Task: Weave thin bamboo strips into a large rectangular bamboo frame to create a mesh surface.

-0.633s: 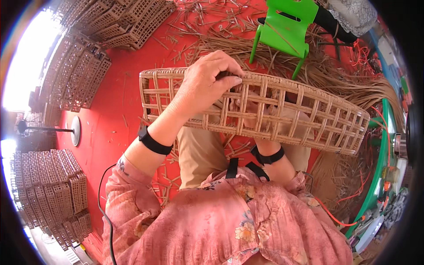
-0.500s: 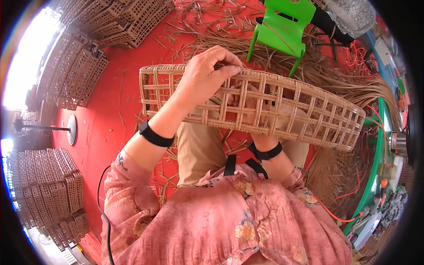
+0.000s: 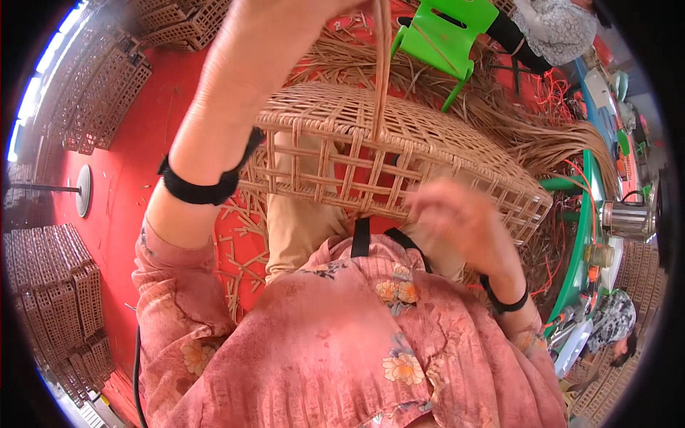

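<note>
A woven brown basket (image 3: 457, 132) rests across my lap, its dense weave facing up and its open lattice side toward me. From its rim a doubled brown rattan strip (image 3: 382, 78) runs straight up, pulled taut to my left hand (image 3: 303, 11). That hand is raised at the top edge, closed on the strip as far as shows; its fingertips are cut off. My right hand (image 3: 460, 217) is in front of the lattice near the basket's right half, smeared by motion, so its fingers and any contact cannot be made out.
Stacks of woven baskets (image 3: 50, 278) stand at left. A green chair (image 3: 446, 39) is beyond my basket, next to a person's sleeve (image 3: 556, 32). Long loose strips (image 3: 521, 132) lie at right by a green-edged table (image 3: 586, 207). Cut scraps litter the red floor (image 3: 168, 107).
My left hand has risen from the basket rim to the top edge, drawing the strip up. The basket has tipped to show its woven face. My right hand has come out from behind it.
</note>
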Demonstrator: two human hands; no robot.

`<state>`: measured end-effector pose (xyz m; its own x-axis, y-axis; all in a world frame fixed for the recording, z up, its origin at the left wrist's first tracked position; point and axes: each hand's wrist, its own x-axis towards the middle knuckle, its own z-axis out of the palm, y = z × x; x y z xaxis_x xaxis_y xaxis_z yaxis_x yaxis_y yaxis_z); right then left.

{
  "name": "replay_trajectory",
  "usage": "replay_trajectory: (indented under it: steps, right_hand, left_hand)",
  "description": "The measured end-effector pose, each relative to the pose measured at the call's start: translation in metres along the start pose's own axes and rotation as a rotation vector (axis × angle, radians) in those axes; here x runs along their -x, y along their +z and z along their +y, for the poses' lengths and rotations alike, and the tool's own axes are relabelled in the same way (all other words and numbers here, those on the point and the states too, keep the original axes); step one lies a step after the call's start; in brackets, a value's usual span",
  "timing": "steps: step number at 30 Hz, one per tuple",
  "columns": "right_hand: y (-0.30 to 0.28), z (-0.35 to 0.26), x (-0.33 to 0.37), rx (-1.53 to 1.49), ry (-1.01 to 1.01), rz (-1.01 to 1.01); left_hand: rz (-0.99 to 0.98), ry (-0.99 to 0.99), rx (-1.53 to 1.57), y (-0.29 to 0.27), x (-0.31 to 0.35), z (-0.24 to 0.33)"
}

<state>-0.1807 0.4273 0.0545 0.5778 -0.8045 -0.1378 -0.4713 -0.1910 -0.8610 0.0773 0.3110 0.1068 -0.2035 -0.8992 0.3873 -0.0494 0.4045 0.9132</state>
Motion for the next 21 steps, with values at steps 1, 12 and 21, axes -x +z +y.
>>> replay_trajectory:
  steps: [1, 12, 21]
  right_hand:
    - [0.011, -0.003, -0.005, -0.037, -0.066, 0.246]
    - [0.053, -0.025, -0.045, -0.578, -0.436, 0.589]
    - [0.048, 0.009, -0.029, 0.548, -0.313, 0.720]
  left_hand:
    - [0.012, -0.056, -0.112, -0.001, 0.009, 0.013]
    - [0.146, -0.065, -0.023, 0.009, 0.053, 0.012]
    - [-0.324, -0.200, -0.407, 0.010, 0.090, -0.089]
